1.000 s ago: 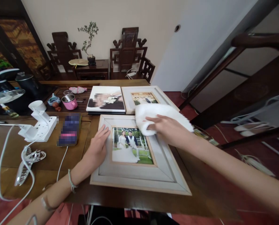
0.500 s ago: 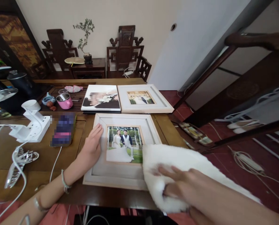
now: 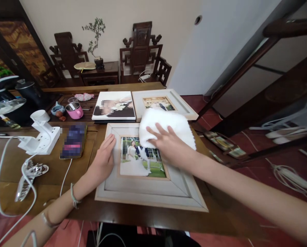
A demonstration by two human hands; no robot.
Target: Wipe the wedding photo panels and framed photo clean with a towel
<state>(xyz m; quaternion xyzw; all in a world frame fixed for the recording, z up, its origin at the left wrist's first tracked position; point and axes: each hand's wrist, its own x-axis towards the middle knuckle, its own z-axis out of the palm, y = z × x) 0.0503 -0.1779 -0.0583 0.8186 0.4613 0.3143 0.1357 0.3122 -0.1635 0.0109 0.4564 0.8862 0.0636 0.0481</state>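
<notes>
A large pale picture frame [image 3: 153, 192] with a wedding photo lies flat on the wooden table [image 3: 47, 171] in front of me. My left hand [image 3: 103, 157] rests flat on the frame's left border, fingers stretched out. My right hand [image 3: 166, 144] lies spread on a fluffy white cloth [image 3: 166, 125], pressing it onto the frame's upper right part and the top of the photo. Behind it lie a second pale frame [image 3: 186, 109] and a frameless photo print [image 3: 114, 106].
A white power strip [image 3: 44, 139] with cables, a phone [image 3: 74, 140] on a lead and a shiny metal object [image 3: 27, 178] lie to the left. A pink cup [image 3: 75, 110] and tea things sit further back. Carved dark chairs [image 3: 140, 51] stand by the wall. Floor cables run at right.
My right hand has brought the cloth from the frame's lower right corner up to its upper right part, over the photo's top. My left hand stays on the left border.
</notes>
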